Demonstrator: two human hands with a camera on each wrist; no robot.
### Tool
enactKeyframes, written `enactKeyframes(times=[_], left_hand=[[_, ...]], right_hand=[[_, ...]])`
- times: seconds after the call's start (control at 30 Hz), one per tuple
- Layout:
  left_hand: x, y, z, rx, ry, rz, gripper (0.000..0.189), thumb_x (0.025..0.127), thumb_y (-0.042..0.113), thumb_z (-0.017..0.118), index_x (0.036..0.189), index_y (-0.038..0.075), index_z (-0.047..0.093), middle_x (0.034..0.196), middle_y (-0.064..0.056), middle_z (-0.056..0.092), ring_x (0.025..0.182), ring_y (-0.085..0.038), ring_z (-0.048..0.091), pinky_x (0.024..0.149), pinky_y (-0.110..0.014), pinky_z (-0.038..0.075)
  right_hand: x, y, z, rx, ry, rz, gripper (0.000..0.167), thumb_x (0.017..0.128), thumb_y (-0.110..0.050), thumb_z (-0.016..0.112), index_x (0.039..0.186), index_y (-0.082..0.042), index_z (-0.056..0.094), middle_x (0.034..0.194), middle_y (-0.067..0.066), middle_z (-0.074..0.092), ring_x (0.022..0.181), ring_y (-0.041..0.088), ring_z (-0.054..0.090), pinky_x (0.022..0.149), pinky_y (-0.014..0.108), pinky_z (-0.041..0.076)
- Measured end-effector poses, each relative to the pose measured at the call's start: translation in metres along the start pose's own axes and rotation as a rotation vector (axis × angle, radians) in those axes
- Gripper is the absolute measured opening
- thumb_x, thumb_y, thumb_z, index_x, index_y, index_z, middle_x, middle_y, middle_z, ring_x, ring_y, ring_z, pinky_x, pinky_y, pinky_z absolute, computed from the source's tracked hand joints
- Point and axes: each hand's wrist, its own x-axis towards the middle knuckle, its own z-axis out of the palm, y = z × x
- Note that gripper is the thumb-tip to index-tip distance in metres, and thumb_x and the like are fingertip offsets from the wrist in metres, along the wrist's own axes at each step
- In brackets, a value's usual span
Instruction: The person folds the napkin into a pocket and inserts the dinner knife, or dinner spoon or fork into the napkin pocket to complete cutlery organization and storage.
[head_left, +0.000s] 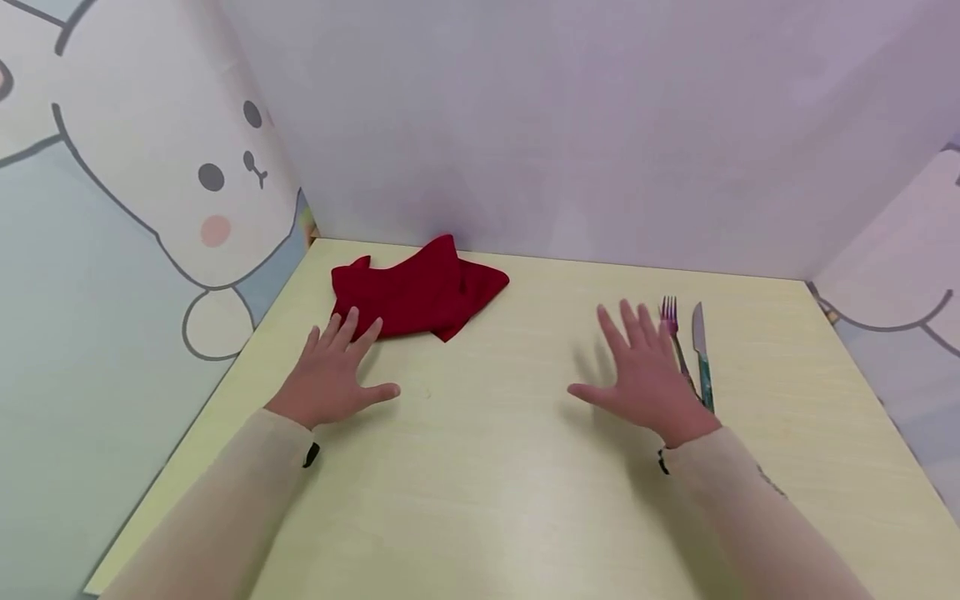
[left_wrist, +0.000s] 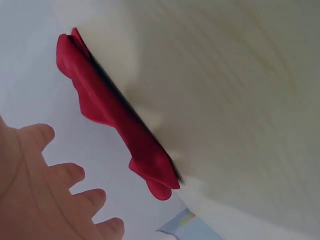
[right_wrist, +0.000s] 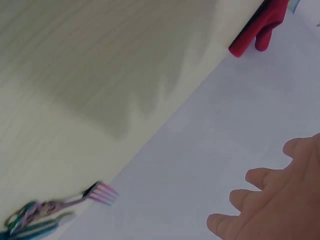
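A crumpled red cloth (head_left: 405, 292) lies at the back left of the table, also seen in the left wrist view as a low red heap (left_wrist: 107, 102). My left hand (head_left: 330, 379) is held over the table just in front of the cloth, fingers spread, holding nothing. On the right, my right hand (head_left: 647, 387) hovers palm down with spread fingers and holds nothing. Beside it lie a fork (head_left: 670, 317) with purplish tines and a table knife (head_left: 701, 342) with a green handle. The right hand hides part of the fork in the head view.
The pale wooden table (head_left: 480, 483) meets a plain light wall (head_left: 562, 133) at the back. A side panel (head_left: 150, 275) with a cartoon animal stands along the left edge, and a similar panel (head_left: 892, 258) along the right.
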Motion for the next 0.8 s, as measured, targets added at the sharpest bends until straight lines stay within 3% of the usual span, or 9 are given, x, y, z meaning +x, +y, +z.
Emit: enactKeyframes(times=[0.13,0.3,0.5,0.8], left_hand=[[0.007,-0.004,0.001,-0.003,-0.033,0.030,0.114,0.083,0.085,0.054,0.167,0.018,0.015,0.171,-0.021,0.002,0.155,-0.047,-0.001,0.120,-0.067,0.000],[0.024,-0.011,-0.002,0.082,-0.038,0.060,0.110,0.086,0.079,0.058,0.167,0.016,0.018,0.171,-0.021,0.006,0.155,-0.046,0.004,0.121,-0.066,0.004],[0.043,-0.029,-0.010,0.093,-0.077,0.024,0.104,0.091,0.064,0.066,0.166,0.010,0.018,0.169,-0.025,0.007,0.153,-0.050,0.006,0.120,-0.068,0.006],[0.069,-0.057,-0.019,0.010,-0.099,-0.019,0.097,0.094,0.045,0.071,0.165,0.006,0.017,0.168,-0.028,0.008,0.151,-0.053,0.010,0.120,-0.066,0.013]], right_hand=[[0.019,-0.024,0.012,0.041,-0.078,-0.036,0.123,0.081,-0.082,0.064,0.168,-0.020,0.003,0.172,0.015,-0.004,0.156,0.040,-0.009,0.122,0.061,-0.005],[0.040,-0.045,0.026,0.047,-0.139,-0.079,0.119,0.083,-0.082,0.061,0.168,-0.020,0.004,0.172,0.016,0.001,0.157,0.038,-0.004,0.124,0.057,0.000],[0.064,-0.064,0.036,0.059,-0.216,-0.103,0.115,0.085,-0.081,0.058,0.168,-0.022,0.004,0.172,0.014,0.004,0.157,0.036,-0.002,0.125,0.053,0.002],[0.118,-0.078,0.042,0.072,-0.296,-0.095,0.115,0.087,-0.080,0.056,0.167,-0.020,0.002,0.172,0.014,0.003,0.157,0.037,0.003,0.126,0.050,0.006]])
